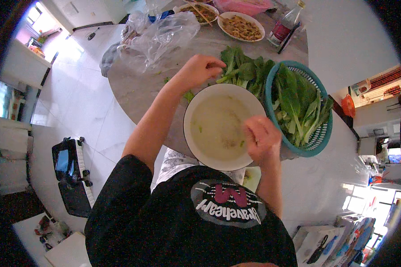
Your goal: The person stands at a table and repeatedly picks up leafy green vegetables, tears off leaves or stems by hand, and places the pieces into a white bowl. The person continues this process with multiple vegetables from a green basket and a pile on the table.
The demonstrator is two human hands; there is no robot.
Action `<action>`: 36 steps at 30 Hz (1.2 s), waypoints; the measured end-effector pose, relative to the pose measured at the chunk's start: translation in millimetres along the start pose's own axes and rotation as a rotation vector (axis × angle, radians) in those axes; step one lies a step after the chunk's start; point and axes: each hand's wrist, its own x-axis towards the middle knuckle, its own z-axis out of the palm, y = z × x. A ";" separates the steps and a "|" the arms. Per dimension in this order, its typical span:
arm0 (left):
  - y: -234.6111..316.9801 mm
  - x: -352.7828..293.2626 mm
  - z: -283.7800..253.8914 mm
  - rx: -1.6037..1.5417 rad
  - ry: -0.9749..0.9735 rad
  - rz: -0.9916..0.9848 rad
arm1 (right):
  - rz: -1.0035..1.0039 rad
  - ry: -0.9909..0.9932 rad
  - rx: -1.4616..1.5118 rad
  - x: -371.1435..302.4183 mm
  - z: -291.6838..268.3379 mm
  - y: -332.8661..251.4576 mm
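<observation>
A cream-white basin (198,127) with a dark rim stands at the near edge of the table, with cloudy water and a few green bits in it. My left hand (204,70) is beyond its far left side, fingers curled together beside a pile of leafy greens (245,66); whatever it may hold is hidden. Over the basin's right side is my right hand (262,139), bent and smeared by motion, so its grip is unclear. Close on the right, a teal plastic basket (326,129) holds more long-stemmed leafy greens (294,100).
Clear plastic bags (165,38) lie at the table's far left. Two plates of cooked food (241,26) stand at the back, one with chopsticks across it. A glass bottle (286,27) rises behind the basket. Left of the table, a black wheeled object (69,173) rests on the tiled floor.
</observation>
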 end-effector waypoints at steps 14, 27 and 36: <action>-57.9 57.5 30.4 0.410 -0.126 0.064 | 0.051 -0.140 0.060 5.9 7.8 -1.8; -18.5 18.0 5.8 0.613 0.179 -0.138 | 0.034 -0.193 0.037 10.1 5.9 -6.1; -36.8 40.9 30.1 0.627 -0.177 -0.148 | 0.058 -0.145 0.073 3.5 9.1 -0.3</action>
